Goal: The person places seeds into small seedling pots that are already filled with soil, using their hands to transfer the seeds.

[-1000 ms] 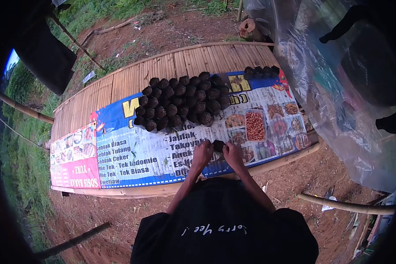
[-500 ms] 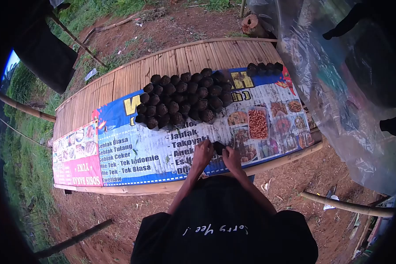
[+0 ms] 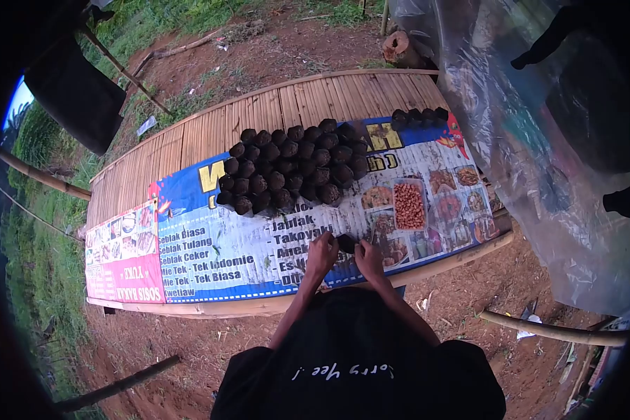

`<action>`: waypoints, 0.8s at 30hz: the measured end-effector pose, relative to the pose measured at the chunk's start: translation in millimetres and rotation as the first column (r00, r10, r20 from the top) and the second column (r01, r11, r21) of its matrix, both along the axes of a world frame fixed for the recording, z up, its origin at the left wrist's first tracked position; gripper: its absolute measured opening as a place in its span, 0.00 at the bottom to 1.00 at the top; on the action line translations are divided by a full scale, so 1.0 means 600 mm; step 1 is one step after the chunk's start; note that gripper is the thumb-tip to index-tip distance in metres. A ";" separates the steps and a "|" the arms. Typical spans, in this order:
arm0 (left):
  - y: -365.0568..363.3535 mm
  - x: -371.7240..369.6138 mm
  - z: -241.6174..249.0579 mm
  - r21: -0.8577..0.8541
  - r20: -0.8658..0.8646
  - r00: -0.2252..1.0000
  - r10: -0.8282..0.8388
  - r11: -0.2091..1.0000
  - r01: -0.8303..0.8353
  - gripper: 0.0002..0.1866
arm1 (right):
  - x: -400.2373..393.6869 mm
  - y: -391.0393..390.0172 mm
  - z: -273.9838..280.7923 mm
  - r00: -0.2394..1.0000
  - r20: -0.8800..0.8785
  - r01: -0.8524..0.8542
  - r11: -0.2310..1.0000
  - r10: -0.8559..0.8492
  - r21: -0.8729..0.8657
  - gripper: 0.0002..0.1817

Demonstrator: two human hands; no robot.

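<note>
A small black polybag (image 3: 346,243) is held low over the banner-covered table, close to its front edge. My left hand (image 3: 320,253) has its fingers closed on the bag's left side. On the other side my right hand (image 3: 368,257) is closed with its fingertips at the bag's right edge. Farther back stand many black polybags (image 3: 287,168) packed in a cluster, with dark soil showing at their tops. To the right of my hands is a clear plastic tub (image 3: 409,204) of reddish-brown seeds. What lies inside the bag in my hands is too dark to make out.
A printed banner (image 3: 224,252) covers much of the bamboo-slat table (image 3: 189,143). Several more black polybags (image 3: 420,117) stand at the back right. Clear plastic sheeting (image 3: 525,168) hangs along the right side. A bamboo pole (image 3: 553,329) juts in at the lower right.
The view has tilted slightly, so the table appears a little lower. My hands stay at the black polybag, with only small finger movement.
</note>
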State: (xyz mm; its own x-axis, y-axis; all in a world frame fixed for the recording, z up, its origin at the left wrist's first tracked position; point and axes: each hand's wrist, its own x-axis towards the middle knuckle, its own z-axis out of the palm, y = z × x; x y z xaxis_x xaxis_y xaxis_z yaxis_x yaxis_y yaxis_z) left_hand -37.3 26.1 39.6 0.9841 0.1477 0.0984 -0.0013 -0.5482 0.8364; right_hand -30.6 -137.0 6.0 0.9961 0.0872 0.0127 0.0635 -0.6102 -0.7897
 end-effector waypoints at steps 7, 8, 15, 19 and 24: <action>0.010 -0.014 -0.023 -0.015 -0.040 0.999 -0.014 1.000 0.014 0.06 | 0.001 -0.005 0.002 0.999 -0.043 -0.003 1.000 0.003 0.001 0.14; 0.010 -0.012 -0.028 -0.037 -0.058 0.998 -0.003 0.999 0.001 0.07 | 0.006 -0.004 0.011 1.000 -0.029 0.000 1.000 0.000 0.000 0.14; 0.002 -0.008 -0.015 -0.019 -0.040 0.999 -0.004 1.000 0.003 0.08 | 0.010 -0.001 0.023 0.997 0.056 -0.051 0.992 0.057 -0.113 0.14; -0.001 -0.003 0.000 0.038 -0.010 1.000 -0.007 0.999 0.007 0.06 | 0.025 0.002 0.025 0.973 0.165 -0.123 0.969 0.161 -0.215 0.11; -0.002 -0.003 -0.012 0.038 -0.065 0.997 0.029 0.999 -0.026 0.07 | 0.015 0.004 0.003 0.988 0.097 -0.092 0.968 0.117 -0.232 0.10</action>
State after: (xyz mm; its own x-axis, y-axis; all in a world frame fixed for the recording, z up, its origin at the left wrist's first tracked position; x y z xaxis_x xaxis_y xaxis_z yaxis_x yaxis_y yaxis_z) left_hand -39.2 24.8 32.3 0.9842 0.1723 0.0401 0.0681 -0.5782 0.8131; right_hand -21.8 -134.6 8.0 0.9749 0.2040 0.0886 0.2146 -0.7575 -0.6166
